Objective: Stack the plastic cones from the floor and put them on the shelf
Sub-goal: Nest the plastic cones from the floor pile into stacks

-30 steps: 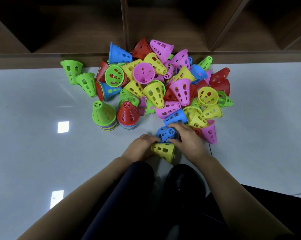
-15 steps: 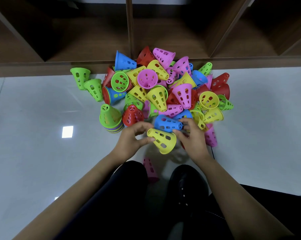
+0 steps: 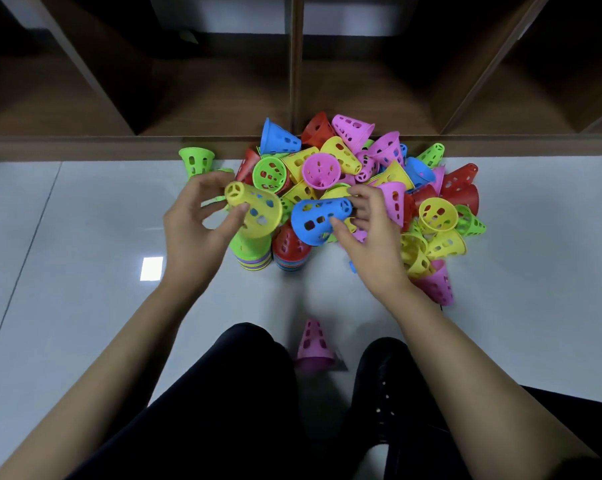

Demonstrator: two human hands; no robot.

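Left hand [image 3: 192, 233] pinches yellow perforated plastic cone [image 3: 258, 213] between thumb and fingers, over what I read as green-topped stack of cones [image 3: 251, 254] | right hand [image 3: 372, 247] grips blue perforated plastic cone [image 3: 315, 218], tipped sideways | loose heap of coloured plastic cones [image 3: 438, 216] lies on white floor [image 3: 85, 271] before wooden shelf [image 3: 206, 109]

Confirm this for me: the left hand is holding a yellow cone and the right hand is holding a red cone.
One detail is wrong. The head view shows the right hand holding a blue cone, not a red one, with its fingers curled round the narrow end. The rest stands: the left hand is holding a yellow cone.
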